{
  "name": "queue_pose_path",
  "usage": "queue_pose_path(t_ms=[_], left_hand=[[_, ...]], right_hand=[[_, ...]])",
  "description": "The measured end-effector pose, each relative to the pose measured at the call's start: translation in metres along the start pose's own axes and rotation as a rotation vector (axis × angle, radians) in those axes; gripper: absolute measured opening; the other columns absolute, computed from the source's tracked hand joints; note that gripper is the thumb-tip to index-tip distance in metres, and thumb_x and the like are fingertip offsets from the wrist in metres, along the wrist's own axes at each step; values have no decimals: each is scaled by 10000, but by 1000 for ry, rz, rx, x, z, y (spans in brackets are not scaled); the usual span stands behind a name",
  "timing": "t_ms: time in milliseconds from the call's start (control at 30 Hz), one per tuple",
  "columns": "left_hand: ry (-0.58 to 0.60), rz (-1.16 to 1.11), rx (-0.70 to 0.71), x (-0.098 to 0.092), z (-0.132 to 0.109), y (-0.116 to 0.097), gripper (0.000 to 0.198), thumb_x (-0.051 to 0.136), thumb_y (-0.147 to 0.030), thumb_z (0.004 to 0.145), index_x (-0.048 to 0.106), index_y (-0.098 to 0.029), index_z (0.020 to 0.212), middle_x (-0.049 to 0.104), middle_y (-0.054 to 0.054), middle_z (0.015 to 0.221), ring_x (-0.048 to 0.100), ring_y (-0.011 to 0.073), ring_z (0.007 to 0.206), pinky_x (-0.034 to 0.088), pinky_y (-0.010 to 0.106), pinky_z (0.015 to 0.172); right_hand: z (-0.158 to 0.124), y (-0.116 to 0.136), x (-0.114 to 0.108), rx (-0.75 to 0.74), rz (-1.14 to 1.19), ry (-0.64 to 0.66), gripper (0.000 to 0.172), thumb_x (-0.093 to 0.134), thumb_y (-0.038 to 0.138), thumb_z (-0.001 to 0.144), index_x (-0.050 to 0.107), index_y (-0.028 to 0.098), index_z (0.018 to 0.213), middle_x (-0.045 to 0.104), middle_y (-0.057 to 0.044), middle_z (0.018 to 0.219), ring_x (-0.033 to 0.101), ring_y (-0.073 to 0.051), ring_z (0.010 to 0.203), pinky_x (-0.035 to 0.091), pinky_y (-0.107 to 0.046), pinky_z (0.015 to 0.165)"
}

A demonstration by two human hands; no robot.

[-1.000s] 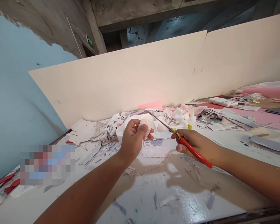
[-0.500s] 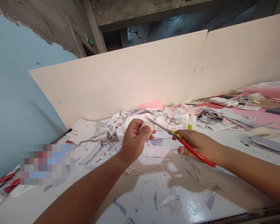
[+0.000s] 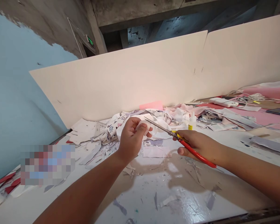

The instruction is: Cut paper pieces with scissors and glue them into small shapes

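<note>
My left hand (image 3: 132, 139) pinches a curled piece of white paper (image 3: 143, 124) between thumb and fingers. My right hand (image 3: 198, 144) grips a pair of scissors (image 3: 164, 128) with red handles and a yellow pivot. Their steel blades point left, with the tips reaching the edge of the paper. A heap of white paper scraps (image 3: 91, 133) lies behind and to the left of my hands, and loose offcuts dot the white table (image 3: 177, 199) below them.
A cream board (image 3: 119, 81) stands along the table's far side. Beyond my right hand are a small glue bottle (image 3: 191, 122), a stack of printed papers (image 3: 231, 119), a pink sheet (image 3: 266, 116), a white device with cables (image 3: 224, 102) and a dark phone (image 3: 278, 112).
The scissor blades have swung from a steeper angle to a flatter one, closer to the paper. My left hand has shifted slightly left, turning the paper.
</note>
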State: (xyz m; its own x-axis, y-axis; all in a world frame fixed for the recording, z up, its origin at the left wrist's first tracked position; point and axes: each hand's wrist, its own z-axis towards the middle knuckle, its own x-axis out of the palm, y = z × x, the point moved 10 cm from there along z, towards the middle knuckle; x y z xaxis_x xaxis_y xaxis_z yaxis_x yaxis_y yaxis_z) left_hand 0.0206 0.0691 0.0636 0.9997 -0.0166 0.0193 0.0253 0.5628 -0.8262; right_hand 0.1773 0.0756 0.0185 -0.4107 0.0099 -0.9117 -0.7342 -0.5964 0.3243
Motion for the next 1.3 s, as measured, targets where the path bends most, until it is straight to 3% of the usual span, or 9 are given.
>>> queue_pose_path(t_ms=[367, 600, 733, 900, 1300], left_hand=[[-113, 29, -48, -14, 2, 3, 119, 508, -280, 756, 436, -187, 732, 479, -62, 544, 572, 105, 560, 443, 215, 518], [-107, -18, -91, -12, 2, 7, 125, 515, -276, 748, 428, -187, 731, 520, -51, 556, 539, 82, 500, 421, 203, 506], [-52, -72, -117, -5, 2, 11, 130, 518, -287, 743, 432, -190, 739, 490, -64, 507, 556, 104, 514, 433, 227, 521], [17, -23, -178, 3, 0, 18, 135, 510, -307, 750, 458, -183, 766, 598, -24, 584, 553, 95, 481, 426, 237, 544], [104, 1, -173, 11, -3, 21, 135, 480, -307, 772, 494, -175, 747, 622, 7, 648, 549, 94, 493, 440, 246, 556]], right_hand=[[1, -4, -2, 24, -41, -44, 341, 402, 547, 734, 413, 206, 717, 471, -1, 605, 453, -162, 531, 323, -235, 468], [1, -7, 0, 70, -30, -32, 318, 450, 518, 723, 369, 213, 681, 467, 7, 607, 451, -157, 538, 321, -228, 473], [0, -5, -1, 54, -22, -36, 338, 406, 542, 737, 360, 212, 676, 461, 5, 611, 444, -157, 545, 317, -230, 477], [1, -5, 2, 21, -14, -35, 338, 389, 541, 745, 374, 209, 686, 457, 4, 611, 423, -152, 539, 301, -229, 476], [0, -1, 3, -30, 77, -45, 335, 402, 524, 750, 362, 204, 658, 363, 39, 573, 337, -117, 506, 254, -214, 462]])
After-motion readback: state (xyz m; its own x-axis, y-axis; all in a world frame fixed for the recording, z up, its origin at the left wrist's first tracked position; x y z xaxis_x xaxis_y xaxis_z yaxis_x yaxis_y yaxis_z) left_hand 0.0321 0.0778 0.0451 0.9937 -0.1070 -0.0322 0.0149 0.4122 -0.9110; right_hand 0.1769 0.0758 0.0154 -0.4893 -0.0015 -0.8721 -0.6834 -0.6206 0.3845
